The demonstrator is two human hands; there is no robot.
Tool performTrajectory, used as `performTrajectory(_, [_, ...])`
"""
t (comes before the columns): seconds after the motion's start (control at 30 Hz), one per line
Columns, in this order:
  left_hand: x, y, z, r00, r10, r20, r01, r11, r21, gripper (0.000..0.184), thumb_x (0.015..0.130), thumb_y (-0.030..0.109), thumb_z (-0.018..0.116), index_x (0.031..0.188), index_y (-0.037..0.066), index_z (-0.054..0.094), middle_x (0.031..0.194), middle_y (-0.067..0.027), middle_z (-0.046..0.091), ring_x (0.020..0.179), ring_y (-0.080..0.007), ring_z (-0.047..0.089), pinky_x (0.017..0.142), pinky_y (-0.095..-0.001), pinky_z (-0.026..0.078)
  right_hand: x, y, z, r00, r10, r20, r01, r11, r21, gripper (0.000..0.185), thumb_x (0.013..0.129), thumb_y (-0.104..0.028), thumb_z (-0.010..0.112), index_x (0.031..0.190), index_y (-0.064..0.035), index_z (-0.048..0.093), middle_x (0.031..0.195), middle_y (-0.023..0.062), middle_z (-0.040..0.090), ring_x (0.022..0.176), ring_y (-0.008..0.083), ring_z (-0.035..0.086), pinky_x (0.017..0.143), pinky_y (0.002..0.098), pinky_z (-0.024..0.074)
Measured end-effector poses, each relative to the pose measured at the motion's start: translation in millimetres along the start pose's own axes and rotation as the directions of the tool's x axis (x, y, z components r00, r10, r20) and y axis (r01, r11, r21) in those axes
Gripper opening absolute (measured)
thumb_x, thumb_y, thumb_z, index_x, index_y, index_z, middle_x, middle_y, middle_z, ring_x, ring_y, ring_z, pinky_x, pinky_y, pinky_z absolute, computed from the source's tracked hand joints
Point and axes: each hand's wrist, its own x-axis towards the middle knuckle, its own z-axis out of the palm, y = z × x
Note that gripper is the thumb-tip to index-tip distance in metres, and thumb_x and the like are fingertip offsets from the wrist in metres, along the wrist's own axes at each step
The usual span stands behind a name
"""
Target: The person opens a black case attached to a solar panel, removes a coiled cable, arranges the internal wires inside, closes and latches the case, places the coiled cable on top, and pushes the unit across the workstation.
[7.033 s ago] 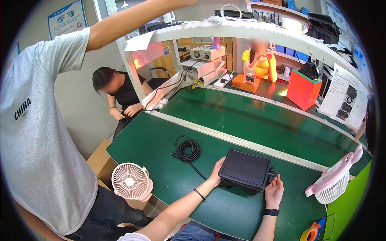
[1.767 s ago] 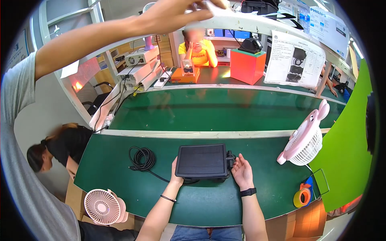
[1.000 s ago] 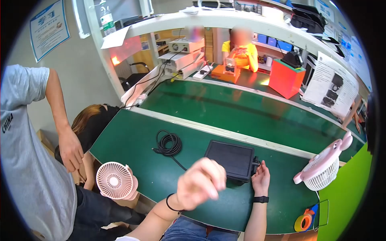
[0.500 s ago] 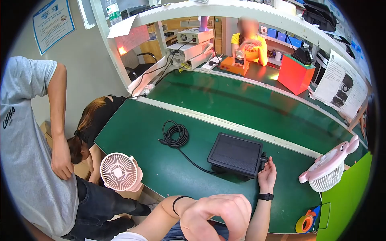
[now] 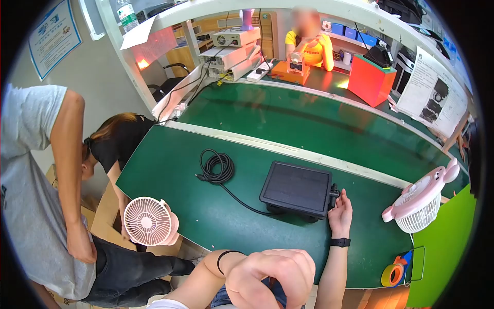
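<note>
A black rectangular box (image 5: 297, 186) with a flat lid lies on the green table, a knob-like fitting (image 5: 335, 193) on its right side. From it a black cable (image 5: 217, 166) runs left into a coil. Palm up beside the fitting rests my right hand (image 5: 340, 213), fingers loosely extended, with a black band on the wrist; whether the fingertips touch the fitting is unclear. Close to the camera, my left hand (image 5: 272, 275) is curled with bent fingers, above the table's front edge. Anything inside it is hidden.
A pink fan (image 5: 149, 221) stands at the table's left edge, another pink fan (image 5: 419, 201) at the right. Orange tape (image 5: 393, 274) sits near the front right corner. A person in grey (image 5: 41, 195) stands left; another person in black (image 5: 121, 141) bends down behind.
The view has shifted slightly, so the table appears a little further left and up. The person in black has moved a little. My hands keep nearly the same pose by the box.
</note>
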Motion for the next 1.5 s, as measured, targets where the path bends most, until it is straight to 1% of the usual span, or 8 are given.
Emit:
performTrajectory(0.37, [-3, -14, 6, 0.997, 0.019, -0.07, -0.021, 0.999, -0.037, 0.007, 0.085, 0.011, 0.068, 0.09, 0.014, 0.073, 0.094, -0.006, 0.061, 0.081, -0.0204, 0.057, 0.069, -0.0321, 0.043, -6, 0, 20, 0.993, -0.01, -0.119, 0.009, 1.0, -0.006, 0.027, 0.093, -0.016, 0.055, 0.12, -0.0096, 0.055, 0.093, 0.0001, 0.06, 0.082, 0.0104, 0.056, 0.077, 0.0246, 0.0484])
performTrajectory(0.57, [-2, -7, -8, 0.994, -0.081, 0.073, 0.084, 0.995, -0.047, 0.011, 0.086, 0.01, 0.065, 0.091, 0.017, 0.071, 0.095, -0.0061, 0.06, 0.082, -0.0204, 0.058, 0.072, -0.0341, 0.044, -8, 0, 22, 0.992, -0.002, -0.128, 0.001, 1.0, -0.002, 0.028, 0.093, -0.016, 0.055, 0.12, -0.0094, 0.054, 0.093, 0.0007, 0.061, 0.082, 0.0105, 0.056, 0.076, 0.0254, 0.049])
performTrajectory(0.73, [-28, -34, -40, 0.977, 0.039, -0.209, -0.042, 0.999, -0.01, 0.011, 0.082, 0.003, 0.067, 0.082, 0.012, 0.061, 0.091, -0.011, 0.06, 0.081, -0.0251, 0.061, 0.066, -0.0365, 0.049, -19, -1, 39, 0.997, -0.057, -0.053, 0.042, 0.968, -0.249, 0.028, 0.095, -0.019, 0.053, 0.12, -0.0082, 0.055, 0.099, 0.0026, 0.063, 0.085, 0.0101, 0.057, 0.079, 0.0251, 0.0461])
performTrajectory(0.8, [-48, -55, -74, 0.914, 0.142, -0.38, 0.108, 0.817, 0.567, 0.008, 0.085, 0.002, 0.056, 0.093, 0.005, 0.056, 0.092, -0.0127, 0.056, 0.077, -0.0226, 0.057, 0.066, -0.0344, 0.048, -23, -1, 45, 0.993, -0.111, 0.047, 0.121, 0.912, -0.391, 0.025, 0.095, -0.016, 0.052, 0.118, -0.0072, 0.056, 0.104, 0.0027, 0.063, 0.09, 0.0098, 0.057, 0.081, 0.025, 0.0454])
performTrajectory(0.87, [-76, -81, -115, 0.868, 0.072, -0.491, 0.366, 0.577, 0.73, 0.022, 0.086, 0.003, 0.054, 0.107, 0.002, 0.052, 0.111, -0.0126, 0.051, 0.102, -0.0223, 0.053, 0.091, -0.0352, 0.043, -30, 0, 54, 0.979, -0.129, 0.157, 0.187, 0.873, -0.45, 0.024, 0.095, -0.011, 0.051, 0.118, -0.0052, 0.056, 0.108, 0.0024, 0.062, 0.094, 0.0098, 0.058, 0.085, 0.0257, 0.0451])
performTrajectory(1.0, [-139, -116, -152, 0.682, -0.153, -0.716, 0.622, 0.636, 0.457, 0.057, 0.09, 0.037, 0.048, 0.135, 0.003, 0.04, 0.14, -0.015, 0.04, 0.133, -0.0287, 0.036, 0.112, -0.0418, 0.023, -34, 3, 50, 0.952, -0.222, 0.211, 0.299, 0.826, -0.478, 0.026, 0.091, -0.003, 0.057, 0.117, -0.0011, 0.057, 0.109, 0.0038, 0.062, 0.1, 0.0114, 0.057, 0.09, 0.027, 0.0444])
performTrajectory(1.2, [-146, -136, -144, 0.607, -0.398, -0.688, 0.571, 0.82, 0.029, 0.071, 0.095, 0.049, 0.035, 0.149, 0.005, 0.02, 0.152, -0.0119, 0.025, 0.141, -0.0249, 0.022, 0.115, -0.0385, 0.016, -30, 10, 41, 0.904, -0.339, 0.26, 0.428, 0.732, -0.531, 0.032, 0.09, 0.0, 0.059, 0.122, 0.001, 0.057, 0.117, 0.009, 0.061, 0.107, 0.0148, 0.057, 0.095, 0.0276, 0.0434])
performTrajectory(1.5, [-154, -139, -142, 0.643, -0.434, -0.631, 0.618, 0.781, 0.092, 0.078, 0.094, 0.052, 0.038, 0.15, 0.004, 0.012, 0.155, -0.0132, 0.016, 0.143, -0.0244, 0.014, 0.116, -0.036, 0.011, -25, 17, 28, 0.893, -0.438, 0.098, 0.434, 0.787, -0.438, 0.037, 0.095, -0.004, 0.054, 0.132, 0.0008, 0.049, 0.122, 0.0114, 0.06, 0.105, 0.0142, 0.06, 0.089, 0.0264, 0.0494])
